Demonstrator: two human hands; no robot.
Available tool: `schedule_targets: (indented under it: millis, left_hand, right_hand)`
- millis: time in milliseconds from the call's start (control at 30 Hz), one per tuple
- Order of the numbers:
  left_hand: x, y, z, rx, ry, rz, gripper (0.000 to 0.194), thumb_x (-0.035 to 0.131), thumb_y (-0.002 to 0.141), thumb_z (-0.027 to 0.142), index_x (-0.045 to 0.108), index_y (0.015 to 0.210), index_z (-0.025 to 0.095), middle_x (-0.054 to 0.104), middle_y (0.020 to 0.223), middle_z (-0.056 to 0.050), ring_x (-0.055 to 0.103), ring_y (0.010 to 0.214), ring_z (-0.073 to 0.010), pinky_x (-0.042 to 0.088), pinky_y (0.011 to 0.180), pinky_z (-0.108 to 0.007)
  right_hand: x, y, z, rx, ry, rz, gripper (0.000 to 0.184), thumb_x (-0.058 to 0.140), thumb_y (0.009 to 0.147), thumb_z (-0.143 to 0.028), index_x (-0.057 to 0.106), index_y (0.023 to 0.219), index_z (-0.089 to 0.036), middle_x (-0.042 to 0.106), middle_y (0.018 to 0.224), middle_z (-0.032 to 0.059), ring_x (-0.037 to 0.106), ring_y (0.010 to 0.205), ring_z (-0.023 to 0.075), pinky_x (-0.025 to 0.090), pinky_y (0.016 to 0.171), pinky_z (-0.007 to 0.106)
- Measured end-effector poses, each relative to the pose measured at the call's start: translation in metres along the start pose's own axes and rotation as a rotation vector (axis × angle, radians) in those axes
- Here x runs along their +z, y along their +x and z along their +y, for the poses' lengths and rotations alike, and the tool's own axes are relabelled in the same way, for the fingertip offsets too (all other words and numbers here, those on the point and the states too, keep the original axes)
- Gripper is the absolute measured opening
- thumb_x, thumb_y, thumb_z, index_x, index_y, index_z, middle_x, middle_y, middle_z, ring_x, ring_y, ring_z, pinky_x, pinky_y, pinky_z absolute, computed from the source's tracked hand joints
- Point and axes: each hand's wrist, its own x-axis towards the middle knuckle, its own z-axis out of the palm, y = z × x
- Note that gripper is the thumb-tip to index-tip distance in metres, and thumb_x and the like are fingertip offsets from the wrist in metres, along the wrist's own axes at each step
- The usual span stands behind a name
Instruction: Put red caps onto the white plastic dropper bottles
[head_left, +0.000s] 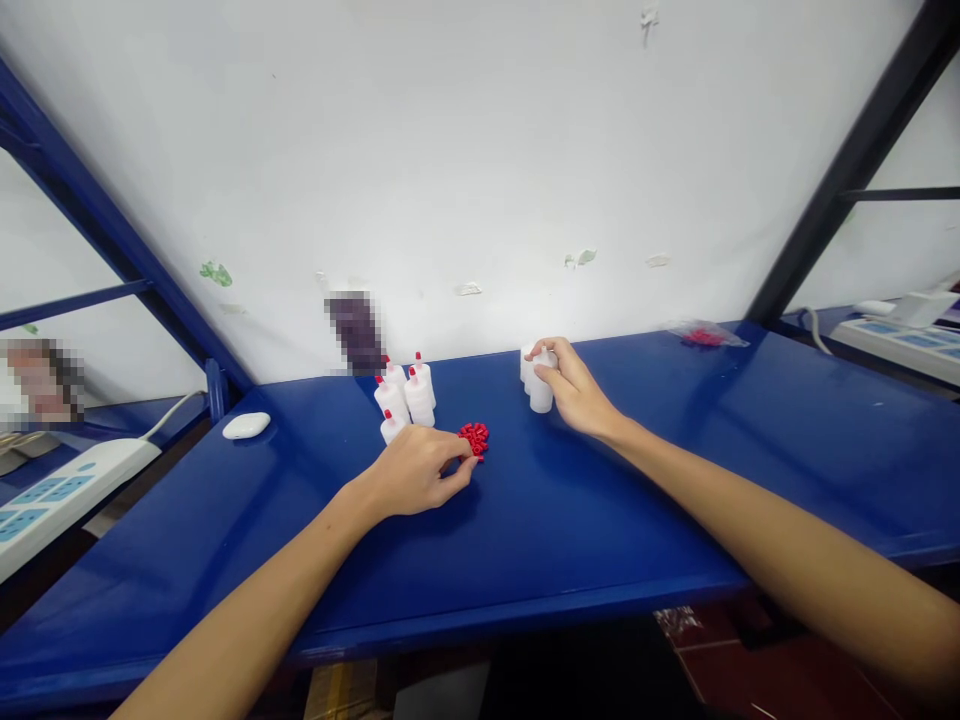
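Several red caps lie mid-frame by the left hand, its fingers nearly together, hold unclear; best pinch them singly; right of centre, the right hand has fingers clamped on a white bottle, best kept upright.

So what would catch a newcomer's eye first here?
Probably the small heap of bright red caps on the blue table, with the left hand at its near edge. Just behind that hand stand white bottles with red tips. Farther right, the right hand grasps another white bottle.
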Motion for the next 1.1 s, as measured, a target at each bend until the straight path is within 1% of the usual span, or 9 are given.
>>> schedule_targets:
  millis: [200, 333, 400, 467, 600, 700, 833, 967, 1100]
  left_hand:
    - [-0.004, -0.001, -0.002, -0.044, -0.026, -0.01, 0.018, 0.051, 0.092, 0.021, 0.067, 0.085, 0.018, 0.059, 0.062, 0.002, 0.051, 0.053, -0.011, 0.034, 0.053, -0.024]
    - [-0.001, -0.001, -0.003, -0.037, -0.011, -0.055, 0.02, 0.049, 0.094, 0.022, 0.067, 0.104, 0.019, 0.064, 0.082, -0.002, 0.057, 0.064, -0.0122, 0.041, 0.06, -0.024]
    - [0.001, -0.001, -0.003, -0.029, 0.016, -0.076, 0.024, 0.048, 0.097, 0.024, 0.066, 0.112, 0.02, 0.062, 0.092, -0.004, 0.058, 0.072, -0.0134, 0.044, 0.065, -0.025]
    - [0.002, 0.0, -0.003, -0.028, 0.051, -0.083, 0.027, 0.047, 0.099, 0.028, 0.067, 0.115, 0.022, 0.059, 0.096, -0.005, 0.057, 0.076, -0.0144, 0.045, 0.068, -0.026]
    - [0.003, 0.0, -0.003, 0.004, 0.113, -0.109, 0.029, 0.044, 0.101, 0.031, 0.068, 0.116, 0.023, 0.053, 0.096, -0.006, 0.055, 0.077, -0.0151, 0.044, 0.067, -0.026]
    - [0.003, 0.001, -0.002, 0.025, 0.16, -0.123, 0.031, 0.042, 0.101, 0.031, 0.067, 0.117, 0.023, 0.052, 0.095, -0.005, 0.053, 0.075, -0.0148, 0.043, 0.064, -0.027]
    - [0.005, 0.001, -0.002, 0.014, 0.162, -0.123, 0.03, 0.041, 0.102, 0.032, 0.068, 0.113, 0.023, 0.051, 0.095, -0.005, 0.052, 0.072, -0.0142, 0.041, 0.062, -0.026]
    - [0.007, 0.001, -0.002, -0.002, 0.115, -0.121, 0.027, 0.042, 0.101, 0.029, 0.068, 0.104, 0.021, 0.052, 0.096, -0.005, 0.053, 0.074, -0.0142, 0.042, 0.064, -0.026]
    - [0.009, 0.001, -0.002, -0.013, 0.086, -0.123, 0.024, 0.045, 0.1, 0.028, 0.066, 0.106, 0.02, 0.053, 0.099, -0.005, 0.055, 0.077, -0.0147, 0.045, 0.068, -0.027]
  right_hand:
    - [0.004, -0.005, -0.003, 0.016, 0.105, -0.016, 0.014, 0.045, 0.086, -0.024, 0.048, 0.099, -0.021, 0.06, 0.106, 0.0081, 0.055, 0.092, 0.0213, 0.045, 0.079, 0.037]
    - [0.009, -0.01, -0.009, 0.005, 0.224, -0.047, 0.01, 0.047, 0.085, -0.025, 0.048, 0.094, -0.021, 0.06, 0.093, 0.0043, 0.059, 0.088, 0.0199, 0.044, 0.082, 0.037]
    - [0.012, -0.01, -0.012, 0.025, 0.3, -0.057, 0.01, 0.048, 0.084, -0.025, 0.05, 0.092, -0.02, 0.06, 0.089, 0.0031, 0.06, 0.085, 0.0192, 0.044, 0.081, 0.036]
    - [0.014, -0.011, -0.014, 0.076, 0.408, -0.073, 0.011, 0.051, 0.079, -0.023, 0.052, 0.09, -0.02, 0.06, 0.086, 0.0023, 0.061, 0.08, 0.0187, 0.046, 0.077, 0.035]
    - [0.019, -0.012, -0.017, 0.238, 0.685, -0.218, 0.013, 0.052, 0.07, -0.022, 0.056, 0.082, -0.018, 0.061, 0.072, 0.0019, 0.061, 0.066, 0.0186, 0.048, 0.066, 0.033]
    - [0.022, -0.015, -0.021, 0.314, 0.812, -0.312, 0.009, 0.054, 0.068, -0.022, 0.056, 0.075, -0.017, 0.061, 0.065, 0.0018, 0.059, 0.059, 0.0174, 0.048, 0.062, 0.032]
    - [0.024, -0.018, -0.025, 0.358, 0.851, -0.385, 0.015, 0.054, 0.07, -0.023, 0.062, 0.08, -0.015, 0.063, 0.061, 0.0026, 0.06, 0.058, 0.0182, 0.046, 0.061, 0.031]
    - [0.024, -0.02, -0.023, 0.399, 0.872, -0.485, 0.021, 0.053, 0.071, -0.028, 0.066, 0.079, -0.013, 0.063, 0.06, 0.0045, 0.063, 0.063, 0.0206, 0.047, 0.067, 0.032]
    - [0.026, -0.021, -0.021, 0.407, 0.866, -0.498, 0.02, 0.055, 0.069, -0.03, 0.064, 0.068, -0.012, 0.068, 0.076, 0.0081, 0.064, 0.067, 0.019, 0.048, 0.071, 0.032]
